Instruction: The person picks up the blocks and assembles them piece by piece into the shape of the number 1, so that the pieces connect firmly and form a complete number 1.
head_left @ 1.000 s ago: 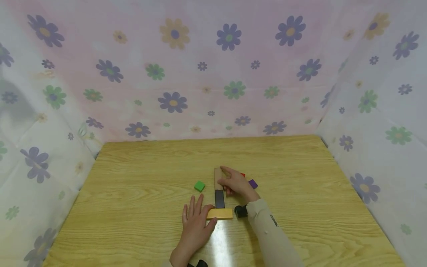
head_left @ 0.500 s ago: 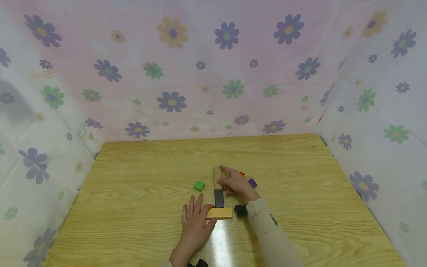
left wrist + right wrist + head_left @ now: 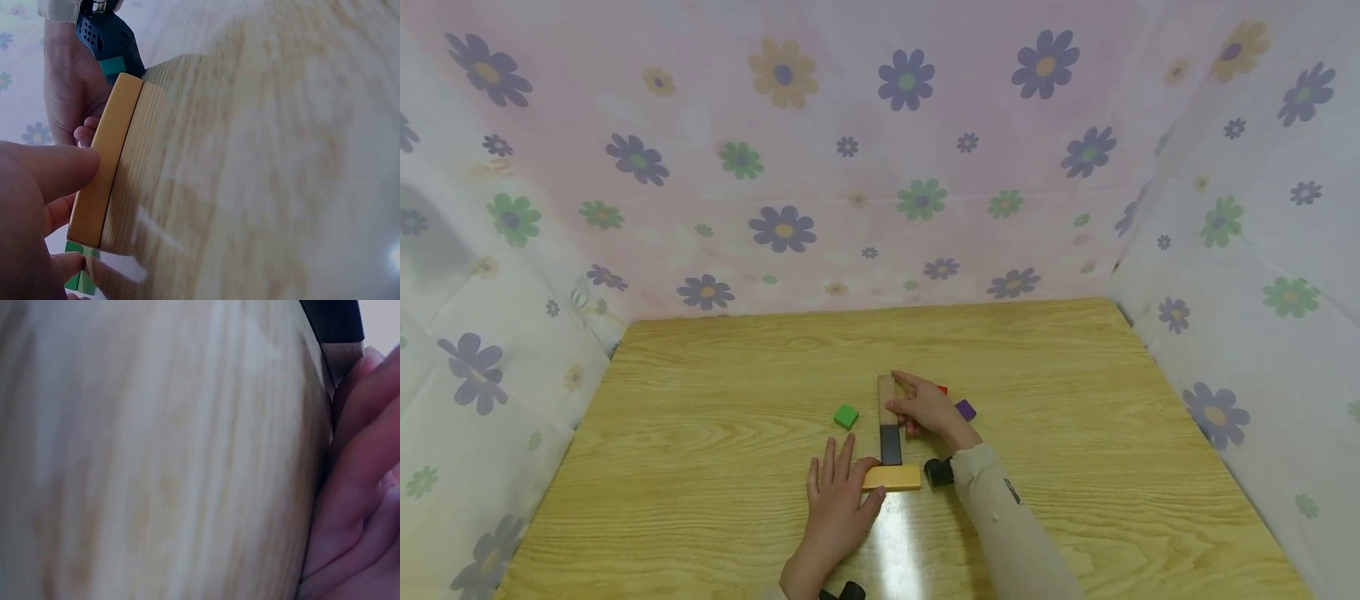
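3 long blocks make an inverted T on the counter (clock per head view, 12 = far side). Yellow blk = crossbar, lying flat, ends at 9 and 3. Black blk runs 12-6, its 6 end meeting yellow's far long edge approx mid-length. Tan blk is in line at black's 12 end; R wrist cam also shows black and wood end to end.

L grip: pinching yellow at its 9 end, thumb on near long side, index on far side; other fingers straight, fanned twd 11-12. L wrist cam confirms thumb on near face.

R grip: comes in from 4-5, thumb over tan, index out to tan's 12 end, rest tucked under palm. Can't tell if it's pinching tan or just pressing; hand hides tan's 3 side.

Loose, rel. to black: green blk at 10, near L fingertips; red blk btwn 1 and 2, partly hidden by R hand; purple blk at 2, just beside R wrist.

Dark wrist unit at R cuff, beige sleeve twd 5. Floral cloth behind, at 12.
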A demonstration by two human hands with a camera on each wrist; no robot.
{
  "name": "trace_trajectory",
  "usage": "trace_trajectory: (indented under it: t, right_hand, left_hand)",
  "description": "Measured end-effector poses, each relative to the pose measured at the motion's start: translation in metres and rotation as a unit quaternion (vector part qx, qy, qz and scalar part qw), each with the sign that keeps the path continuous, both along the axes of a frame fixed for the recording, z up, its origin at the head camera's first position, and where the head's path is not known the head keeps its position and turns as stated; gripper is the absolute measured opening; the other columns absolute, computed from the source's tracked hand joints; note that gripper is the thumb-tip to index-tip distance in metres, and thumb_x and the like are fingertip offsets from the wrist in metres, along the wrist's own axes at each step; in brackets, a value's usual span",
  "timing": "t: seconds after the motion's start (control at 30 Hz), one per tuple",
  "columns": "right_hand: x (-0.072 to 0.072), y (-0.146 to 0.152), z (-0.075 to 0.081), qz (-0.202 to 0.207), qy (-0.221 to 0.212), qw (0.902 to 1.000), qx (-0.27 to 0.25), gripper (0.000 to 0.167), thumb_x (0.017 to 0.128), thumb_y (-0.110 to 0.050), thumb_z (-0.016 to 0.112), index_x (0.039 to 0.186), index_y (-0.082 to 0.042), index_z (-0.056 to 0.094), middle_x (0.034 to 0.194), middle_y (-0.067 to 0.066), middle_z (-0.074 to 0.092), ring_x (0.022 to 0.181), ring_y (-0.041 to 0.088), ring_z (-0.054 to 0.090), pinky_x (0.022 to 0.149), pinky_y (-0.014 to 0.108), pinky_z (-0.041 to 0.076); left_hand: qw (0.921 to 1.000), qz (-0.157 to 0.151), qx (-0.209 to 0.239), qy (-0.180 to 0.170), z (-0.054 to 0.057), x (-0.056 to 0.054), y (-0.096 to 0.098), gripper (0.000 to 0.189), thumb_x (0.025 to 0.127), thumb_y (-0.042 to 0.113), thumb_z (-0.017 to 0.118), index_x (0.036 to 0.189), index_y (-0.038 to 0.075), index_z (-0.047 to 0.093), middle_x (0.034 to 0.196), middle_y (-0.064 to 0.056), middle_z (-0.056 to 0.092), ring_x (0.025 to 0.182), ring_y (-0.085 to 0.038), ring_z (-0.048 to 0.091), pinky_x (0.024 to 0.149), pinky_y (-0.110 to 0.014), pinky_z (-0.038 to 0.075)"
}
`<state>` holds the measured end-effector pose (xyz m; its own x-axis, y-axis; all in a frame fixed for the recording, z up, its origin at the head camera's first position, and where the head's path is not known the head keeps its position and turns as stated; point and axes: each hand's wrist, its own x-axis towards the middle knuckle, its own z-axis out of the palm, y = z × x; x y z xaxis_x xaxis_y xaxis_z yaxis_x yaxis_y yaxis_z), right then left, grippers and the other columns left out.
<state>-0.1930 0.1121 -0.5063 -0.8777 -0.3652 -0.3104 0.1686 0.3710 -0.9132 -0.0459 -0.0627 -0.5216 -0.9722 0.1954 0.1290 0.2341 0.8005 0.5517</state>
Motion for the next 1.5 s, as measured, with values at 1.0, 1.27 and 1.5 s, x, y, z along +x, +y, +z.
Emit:
trace_trajectory:
  t: [1.0,1.27,1.5]
  right_hand:
    - [0.006,0.001,-0.001,-0.015,0.001,0.9998,-0.011,0.069,0.085,-0.024,0.061,0.142,-0.017,0.023,0.06,0.008,0.055,0.038,0.012,0.043,0.038,0.025,0.039]
    - [0.015,0.002,-0.001,-0.02,0.016,0.9995,-0.018,0.064,0.088,-0.026,0.056,0.142,-0.018,0.022,0.062,0.012,0.056,0.04,0.016,0.046,0.042,0.029,0.044]
    - [0.019,0.002,0.0,-0.042,0.023,0.9983,-0.031,0.058,0.09,-0.024,0.053,0.141,-0.017,0.026,0.067,0.014,0.058,0.045,0.016,0.051,0.043,0.027,0.042]
  left_hand:
    - [0.9999,0.001,0.012,0.003,-0.001,0.002,0.0,0.034,0.086,0.043,0.052,0.115,0.026,0.053,0.146,-0.01,0.019,0.133,-0.034,0.002,0.097,-0.055,-0.002]
    - [1.0,0.0,0.008,0.001,0.0,0.002,0.0,0.036,0.083,0.042,0.057,0.115,0.025,0.053,0.145,-0.011,0.02,0.133,-0.034,0.002,0.097,-0.055,-0.002]
    - [0.9999,0.002,-0.001,0.011,0.001,0.001,-0.001,0.037,0.081,0.041,0.06,0.114,0.026,0.053,0.145,-0.011,0.021,0.133,-0.035,0.004,0.097,-0.055,-0.001]
